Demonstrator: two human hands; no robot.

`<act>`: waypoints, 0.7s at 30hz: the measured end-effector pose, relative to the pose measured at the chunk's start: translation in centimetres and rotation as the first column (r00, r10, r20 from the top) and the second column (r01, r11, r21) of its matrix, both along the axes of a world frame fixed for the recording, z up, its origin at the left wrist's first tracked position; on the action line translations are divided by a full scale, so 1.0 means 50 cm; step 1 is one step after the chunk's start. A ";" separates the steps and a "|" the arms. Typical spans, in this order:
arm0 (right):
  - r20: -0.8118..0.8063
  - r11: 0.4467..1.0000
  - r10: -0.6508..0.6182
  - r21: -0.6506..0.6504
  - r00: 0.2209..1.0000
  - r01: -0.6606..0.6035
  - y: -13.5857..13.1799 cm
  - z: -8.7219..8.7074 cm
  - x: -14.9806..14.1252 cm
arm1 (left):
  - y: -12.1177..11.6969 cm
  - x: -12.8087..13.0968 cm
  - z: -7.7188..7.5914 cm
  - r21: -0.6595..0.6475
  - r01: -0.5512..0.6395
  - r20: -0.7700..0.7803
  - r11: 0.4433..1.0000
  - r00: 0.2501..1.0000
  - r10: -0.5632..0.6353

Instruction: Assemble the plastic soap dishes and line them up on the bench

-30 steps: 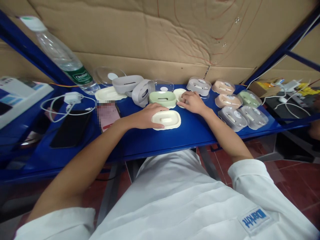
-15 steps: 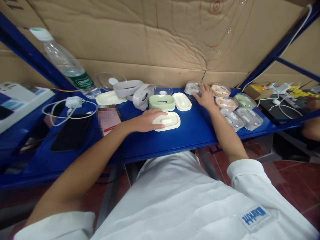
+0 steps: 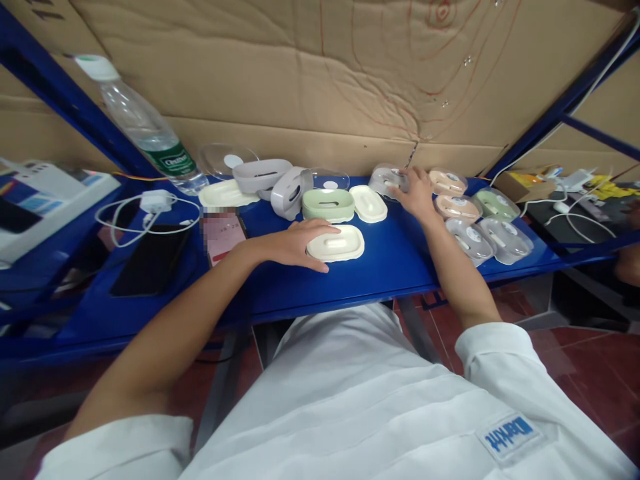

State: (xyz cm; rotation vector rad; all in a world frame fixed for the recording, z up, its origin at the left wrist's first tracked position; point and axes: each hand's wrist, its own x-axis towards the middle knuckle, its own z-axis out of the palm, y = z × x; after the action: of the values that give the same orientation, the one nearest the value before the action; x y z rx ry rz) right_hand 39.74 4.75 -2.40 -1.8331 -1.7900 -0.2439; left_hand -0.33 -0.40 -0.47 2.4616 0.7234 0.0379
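Observation:
My left hand (image 3: 293, 243) rests with its fingers curled over the left side of a cream soap dish (image 3: 340, 244) on the blue shelf (image 3: 390, 260). Farther back, my right hand (image 3: 416, 193) reaches to a grey soap dish under a clear lid (image 3: 384, 179), its fingers on the dish's right side. A loose cream tray (image 3: 368, 203) and a green soap dish (image 3: 327, 205) lie between the two hands. Several lidded dishes in pink (image 3: 447, 181), green (image 3: 489, 203) and grey (image 3: 465, 241) sit to the right of my right hand.
At the back left stand a water bottle (image 3: 145, 130), grey dish parts (image 3: 263, 175), a cream tray (image 3: 225, 194) and a clear lid (image 3: 227, 160). A white charger with cable (image 3: 155, 201), a black phone (image 3: 150, 260) and a pink card (image 3: 223, 233) lie left. Cardboard lines the back.
My right hand left the loose cream tray and moved back and right to the grey lidded dish. My left hand stayed on the cream soap dish.

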 end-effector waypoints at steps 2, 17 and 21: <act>0.050 0.996 0.075 0.040 0.996 -0.078 -0.019 0.010 -0.034 | 0.002 0.001 -0.004 0.015 0.009 0.002 1.000 1.000 -0.009; -0.263 0.785 0.610 0.068 0.748 -0.616 -0.064 -0.003 -0.170 | 0.007 0.004 -0.010 0.088 -0.054 -0.001 0.995 0.999 0.054; -0.157 0.758 0.652 0.118 0.742 -0.641 -0.083 0.016 -0.177 | 0.019 0.006 -0.024 0.126 -0.174 0.024 0.977 0.985 0.172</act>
State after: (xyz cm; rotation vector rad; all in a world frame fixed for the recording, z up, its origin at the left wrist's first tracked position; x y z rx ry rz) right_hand 30.89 0.62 -1.58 -1.0417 -2.1259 0.1485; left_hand -0.05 0.55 -1.65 2.5088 0.9546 0.1717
